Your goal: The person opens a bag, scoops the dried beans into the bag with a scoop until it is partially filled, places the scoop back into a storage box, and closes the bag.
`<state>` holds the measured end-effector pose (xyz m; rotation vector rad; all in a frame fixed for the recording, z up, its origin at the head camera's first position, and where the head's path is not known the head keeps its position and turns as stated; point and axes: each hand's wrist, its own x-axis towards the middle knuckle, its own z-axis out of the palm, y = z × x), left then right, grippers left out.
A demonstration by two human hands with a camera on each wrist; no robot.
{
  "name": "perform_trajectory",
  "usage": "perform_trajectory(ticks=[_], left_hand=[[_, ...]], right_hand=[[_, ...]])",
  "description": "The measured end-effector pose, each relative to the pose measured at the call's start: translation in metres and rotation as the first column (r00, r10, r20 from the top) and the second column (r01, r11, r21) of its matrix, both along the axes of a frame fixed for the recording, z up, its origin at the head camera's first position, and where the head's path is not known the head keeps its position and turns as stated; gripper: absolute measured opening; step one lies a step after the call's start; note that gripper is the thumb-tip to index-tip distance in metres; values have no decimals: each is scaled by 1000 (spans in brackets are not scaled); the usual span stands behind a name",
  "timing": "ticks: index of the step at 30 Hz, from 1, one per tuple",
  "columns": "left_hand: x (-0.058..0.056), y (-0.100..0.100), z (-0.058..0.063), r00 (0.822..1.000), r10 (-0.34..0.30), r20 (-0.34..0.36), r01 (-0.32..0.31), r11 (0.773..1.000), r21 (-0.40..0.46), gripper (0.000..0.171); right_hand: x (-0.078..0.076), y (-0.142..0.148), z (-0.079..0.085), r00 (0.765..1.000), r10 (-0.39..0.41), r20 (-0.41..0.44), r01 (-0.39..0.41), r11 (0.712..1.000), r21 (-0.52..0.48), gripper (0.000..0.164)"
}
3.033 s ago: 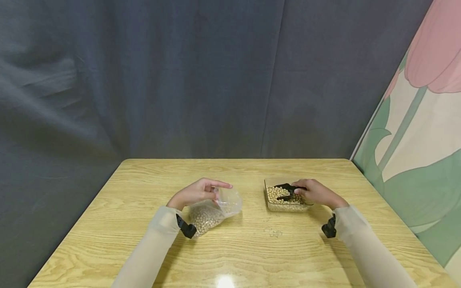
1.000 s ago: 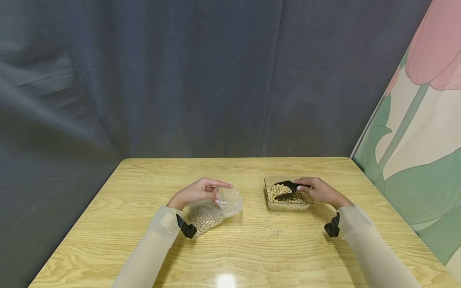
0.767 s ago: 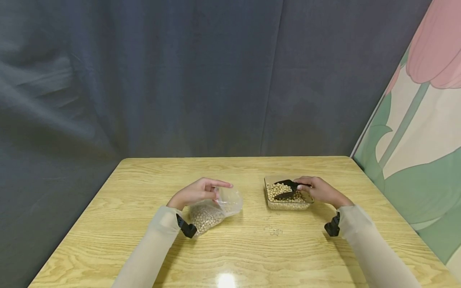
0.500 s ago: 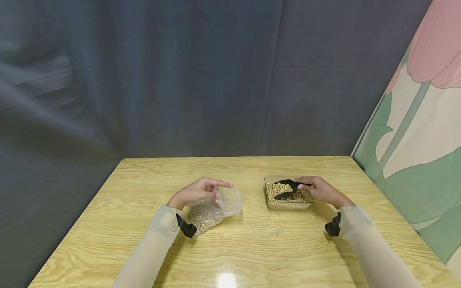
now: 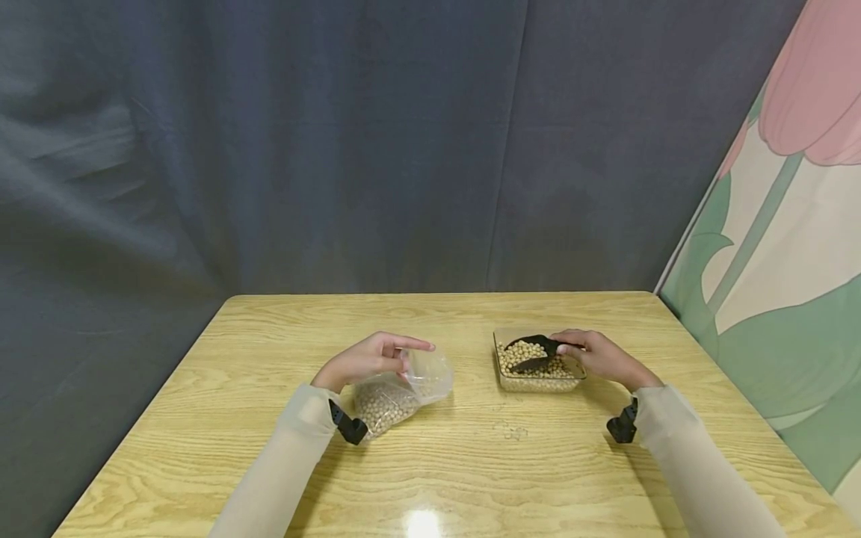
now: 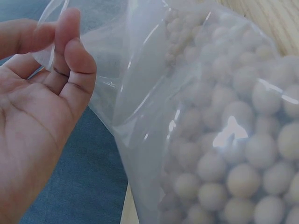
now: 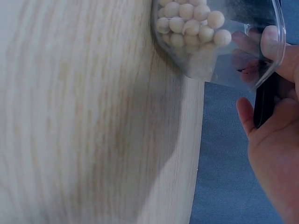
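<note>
While the left hand [image 5: 363, 365] pinches the mouth of a clear, limp plastic bag [image 5: 432, 377] between thumb and fingers — its index finger reaching out along the rim — the right hand [image 5: 602, 359] grips the handle of a black scoop [image 5: 550, 347] at the right end of a clear rectangular plastic box [image 7: 198, 71]. Small, round, cream-coloured balls [image 5: 383, 412] fill the lower part of the bag, which rests on the pale wood-grained table [image 5: 235, 418], its upper part folded toward the box. Similar beige balls [image 5: 507, 360] lie in the box, and the scoop's blade sits among them, more balls showing between its raised sides. Seen from the right wrist, the handle is held just beyond the box's end wall, and some of the fingers show through the clear plastic.

Bag and box stand apart on the table, bag on the left, box on the right. Pale sleeves [image 5: 282, 456] cover both forearms, with a black device [image 5: 348, 424] at each wrist. Behind the table hangs a dark blue-grey curtain [image 5: 336, 149]; to the right is a wall painted with a pink tulip [image 5: 817, 90] and green leaves.
</note>
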<state>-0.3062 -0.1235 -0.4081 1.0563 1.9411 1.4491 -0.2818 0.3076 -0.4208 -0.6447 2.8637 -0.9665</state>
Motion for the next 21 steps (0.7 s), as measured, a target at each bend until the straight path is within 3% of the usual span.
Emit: perform_trajectory(ticks=[21], left_hand=[[0,1,0,1000,7,-12,-7,1000,-14,48]], right_hand=[[2,3,-3,1000,-9,9,9,999,-47,43]])
